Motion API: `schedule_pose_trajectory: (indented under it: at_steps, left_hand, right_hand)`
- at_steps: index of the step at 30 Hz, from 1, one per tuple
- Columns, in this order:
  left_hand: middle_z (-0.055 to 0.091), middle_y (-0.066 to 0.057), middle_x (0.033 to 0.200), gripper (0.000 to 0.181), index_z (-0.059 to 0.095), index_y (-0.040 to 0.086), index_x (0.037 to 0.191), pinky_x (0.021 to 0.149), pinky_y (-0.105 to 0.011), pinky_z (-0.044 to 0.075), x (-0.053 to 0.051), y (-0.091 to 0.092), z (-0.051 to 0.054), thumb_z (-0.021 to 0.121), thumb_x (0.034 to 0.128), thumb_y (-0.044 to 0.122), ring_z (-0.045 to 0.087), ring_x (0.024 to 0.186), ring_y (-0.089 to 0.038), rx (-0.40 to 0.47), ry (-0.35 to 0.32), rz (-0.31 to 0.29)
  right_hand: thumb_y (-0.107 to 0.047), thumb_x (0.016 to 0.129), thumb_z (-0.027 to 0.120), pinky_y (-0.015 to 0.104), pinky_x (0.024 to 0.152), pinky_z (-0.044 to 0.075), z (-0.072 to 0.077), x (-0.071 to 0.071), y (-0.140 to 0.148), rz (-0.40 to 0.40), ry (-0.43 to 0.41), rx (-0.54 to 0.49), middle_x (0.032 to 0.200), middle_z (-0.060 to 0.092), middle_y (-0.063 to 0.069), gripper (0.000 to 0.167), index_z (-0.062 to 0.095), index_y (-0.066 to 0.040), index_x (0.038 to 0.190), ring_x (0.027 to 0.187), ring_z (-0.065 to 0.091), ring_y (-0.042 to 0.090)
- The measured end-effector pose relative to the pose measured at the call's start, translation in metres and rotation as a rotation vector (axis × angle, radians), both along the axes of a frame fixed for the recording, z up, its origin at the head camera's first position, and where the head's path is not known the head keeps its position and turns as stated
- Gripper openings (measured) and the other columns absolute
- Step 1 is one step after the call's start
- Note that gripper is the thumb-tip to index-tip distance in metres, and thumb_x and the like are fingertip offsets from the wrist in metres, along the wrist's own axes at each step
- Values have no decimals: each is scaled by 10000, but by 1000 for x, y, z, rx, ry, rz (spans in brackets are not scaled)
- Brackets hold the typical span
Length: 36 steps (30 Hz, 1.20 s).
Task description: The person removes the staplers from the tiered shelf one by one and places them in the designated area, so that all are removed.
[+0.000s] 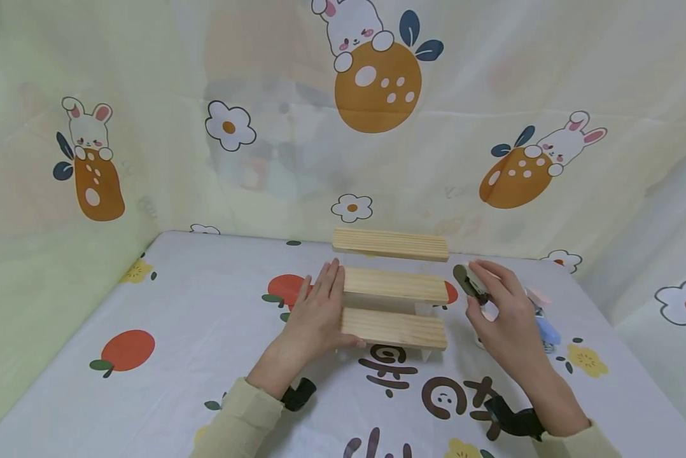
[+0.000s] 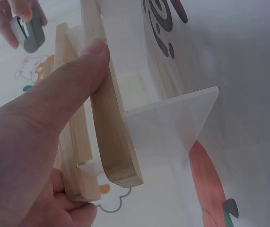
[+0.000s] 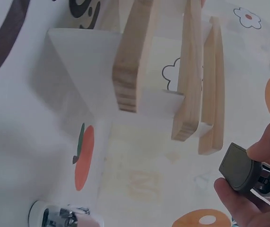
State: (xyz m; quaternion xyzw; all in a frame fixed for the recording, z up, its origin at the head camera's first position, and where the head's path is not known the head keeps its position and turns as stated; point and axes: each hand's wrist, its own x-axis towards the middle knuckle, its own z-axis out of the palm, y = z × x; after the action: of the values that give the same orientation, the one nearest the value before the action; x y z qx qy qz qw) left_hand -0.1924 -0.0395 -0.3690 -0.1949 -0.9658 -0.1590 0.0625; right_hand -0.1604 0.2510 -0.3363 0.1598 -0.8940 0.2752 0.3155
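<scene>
A three-step display stand (image 1: 394,327) with pale wooden slats on white, translucent-looking supports stands on the table. My left hand (image 1: 314,312) holds its left end: the thumb (image 2: 78,71) lies against the front slat (image 2: 118,156), and the fingers reach back to the middle slat (image 2: 78,175). To the right of the stand, my right hand (image 1: 503,312) pinches a small olive-and-white stapler (image 1: 470,284) between thumb and fingers. The stapler (image 3: 241,168) is held apart from the slats, its olive end toward them.
Pink and blue small items (image 1: 546,331) lie partly hidden behind my right hand. A white-and-pink item with a metallic inside (image 3: 64,215) shows in the right wrist view. A printed cloth (image 1: 177,381) covers the table, and a patterned curtain (image 1: 286,172) hangs behind.
</scene>
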Motion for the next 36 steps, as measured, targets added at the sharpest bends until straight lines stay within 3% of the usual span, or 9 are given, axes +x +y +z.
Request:
schedule_pose_trajectory:
  at_steps: [6, 16, 27, 36]
  left_hand:
    - [133, -138, 1669, 1361, 146, -8, 1571, 1255, -507, 145, 0, 0, 0, 881, 599, 598, 137, 1551, -271, 0, -1, 2]
    - [138, -139, 1667, 1360, 148, -10, 1571, 1255, -505, 145, 0, 1, 1, 888, 598, 587, 140, 1551, -275, -2, -2, 0]
    - [129, -137, 1669, 1365, 141, -7, 1573, 1255, -504, 147, 0, 1, 1, 878, 601, 605, 130, 1553, -272, -12, -4, 1]
    - [121, -135, 1671, 1358, 147, -14, 1570, 1256, -502, 140, 1, 1, 2, 882, 604, 595, 121, 1554, -268, -8, -8, -1]
  right_hand:
    - [122, 791, 651, -71, 851, 302, -3, 4, 6, -4, 10, 10, 1358, 529, 200, 577, 571, 25, 1355, 1025, 598, 327]
    - [93, 810, 667, -83, 869, 278, -9, 13, 18, -18, -41, 17, 1420, 545, 183, 607, 543, -10, 1396, 1136, 593, 367]
    - [55, 786, 750, -83, 865, 287, -15, 23, 29, -13, -72, 43, 1369, 579, 209, 624, 565, -16, 1377, 1122, 617, 412]
    - [46, 740, 780, -91, 860, 310, -25, 31, 39, -18, -52, 73, 1312, 629, 174, 611, 616, -25, 1325, 1120, 607, 372]
